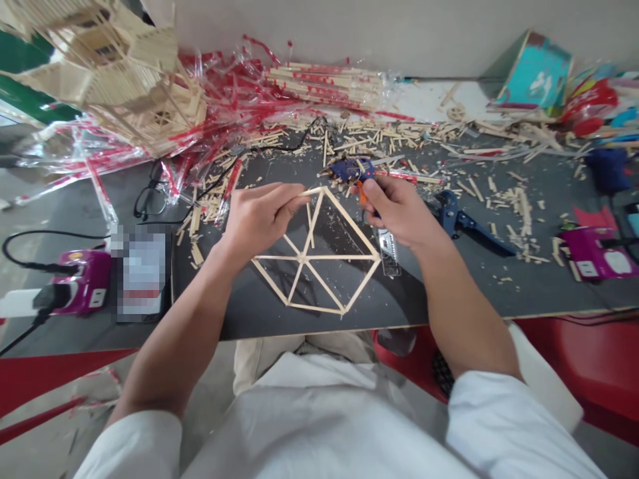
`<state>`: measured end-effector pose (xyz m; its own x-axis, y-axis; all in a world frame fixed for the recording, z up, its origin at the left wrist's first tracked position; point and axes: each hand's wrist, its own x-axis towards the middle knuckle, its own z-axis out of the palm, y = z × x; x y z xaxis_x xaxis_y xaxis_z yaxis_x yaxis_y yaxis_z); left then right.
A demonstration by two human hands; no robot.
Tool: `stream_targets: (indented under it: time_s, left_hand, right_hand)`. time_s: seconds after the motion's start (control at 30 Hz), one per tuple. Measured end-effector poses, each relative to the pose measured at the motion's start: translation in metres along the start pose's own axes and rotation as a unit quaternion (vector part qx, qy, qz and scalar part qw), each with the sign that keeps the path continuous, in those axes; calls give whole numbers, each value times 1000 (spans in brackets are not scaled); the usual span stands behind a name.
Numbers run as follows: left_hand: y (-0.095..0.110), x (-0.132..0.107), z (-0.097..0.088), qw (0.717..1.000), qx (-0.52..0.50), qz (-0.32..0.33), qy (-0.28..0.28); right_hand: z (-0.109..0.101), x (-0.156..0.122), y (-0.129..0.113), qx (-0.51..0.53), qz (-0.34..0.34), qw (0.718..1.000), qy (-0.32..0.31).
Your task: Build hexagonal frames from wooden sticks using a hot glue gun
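Observation:
A hexagonal frame of thin wooden sticks lies on the dark board in front of me. My left hand pinches a loose stick at the frame's top corner, fingers closed on it. My right hand is wrapped round a blue glue gun with an orange trigger, its nozzle pointing left toward that same corner.
Blue cutting pliers and a clear ruler lie right of the frame. Stick offcuts and red-striped wrappers litter the back. A stick model house stands far left, glasses and a purple box at left.

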<state>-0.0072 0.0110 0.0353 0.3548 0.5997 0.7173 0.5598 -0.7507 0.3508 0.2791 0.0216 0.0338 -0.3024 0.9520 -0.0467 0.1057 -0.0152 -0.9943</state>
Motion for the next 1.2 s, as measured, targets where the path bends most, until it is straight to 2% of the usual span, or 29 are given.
stream_targets:
  time_s: [0.2, 0.43, 0.57, 0.73, 0.9, 1.2]
  left_hand:
    - [-7, 0, -1, 1000, 26, -7, 12]
    - [-4, -1, 1, 1000, 20, -11, -1]
    - [-3, -2, 1, 1000, 14, -8, -8]
    - [-2, -1, 0, 1000, 25, -15, -7]
    - [-6, 0, -1, 999, 32, -15, 9]
    - [-4, 2, -2, 999, 35, -5, 6]
  right_hand:
    - [-2, -2, -8, 13, 8, 999, -38]
    - [8, -2, -5, 14, 21, 999, -41]
    - [7, -2, -1, 13, 26, 999, -45]
    - [3, -4, -9, 16, 32, 997, -64]
    - [3, -5, -13, 23, 39, 997, -56]
    - [7, -2, -5, 3, 20, 999, -31]
